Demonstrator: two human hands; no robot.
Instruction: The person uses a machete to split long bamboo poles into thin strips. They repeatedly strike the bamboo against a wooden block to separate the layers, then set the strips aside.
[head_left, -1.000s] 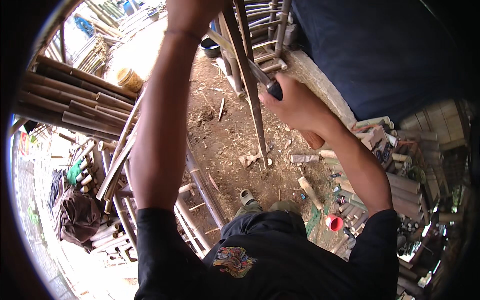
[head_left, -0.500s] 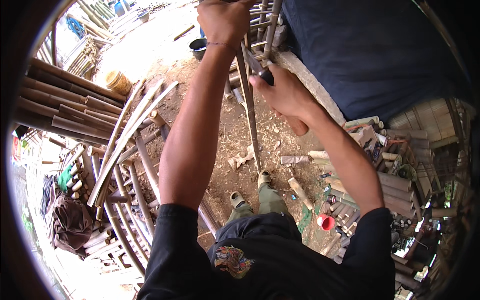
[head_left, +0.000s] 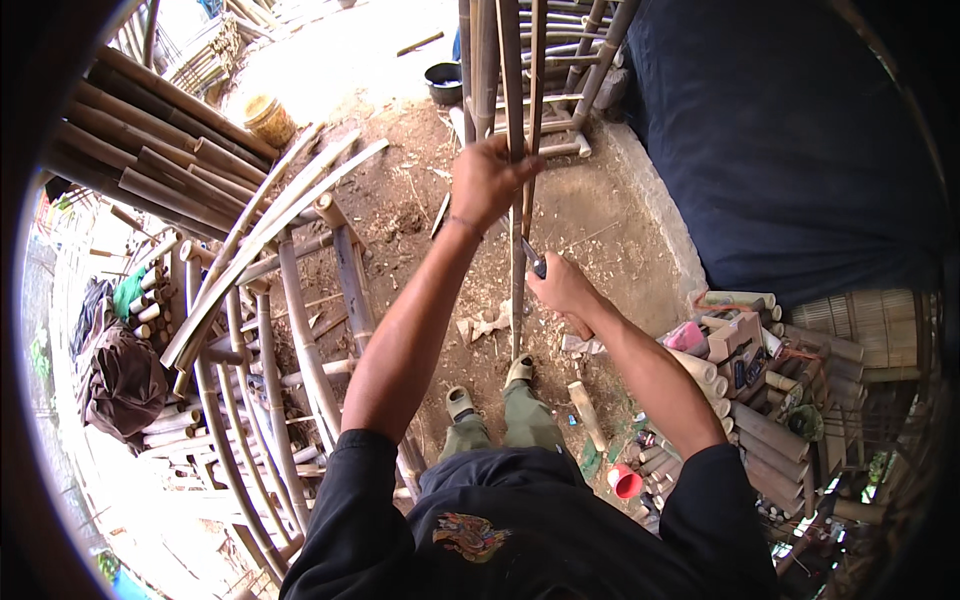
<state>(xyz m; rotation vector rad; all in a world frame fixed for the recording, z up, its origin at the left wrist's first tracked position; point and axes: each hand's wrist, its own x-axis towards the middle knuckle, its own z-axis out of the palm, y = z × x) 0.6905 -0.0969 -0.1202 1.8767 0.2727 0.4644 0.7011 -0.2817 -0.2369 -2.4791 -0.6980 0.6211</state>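
A long bamboo strip (head_left: 517, 290) stands on end in front of me, its lower tip beside my shoe. Above the blade it is parted into two lengths, one of them a thin split piece (head_left: 537, 80). My left hand (head_left: 486, 184) is wrapped round the strip at mid-height. Lower and to the right, my right hand (head_left: 565, 287) grips a knife (head_left: 534, 255) by its handle, whose wooden end shows below the fist. The blade lies against the strip, at the split.
Split bamboo slats (head_left: 270, 235) lie across a bamboo frame (head_left: 290, 330) on the left, near stacked poles (head_left: 175, 165). A dark sheet (head_left: 780, 150) covers the right side. Cut bamboo pieces (head_left: 770, 435) and a red cup (head_left: 625, 482) lie at lower right. A black bucket (head_left: 443, 82) stands ahead.
Both hands have come down, the left from the top of the view to mid-height. The knife is lower along the strip, and the two split lengths now show above it.
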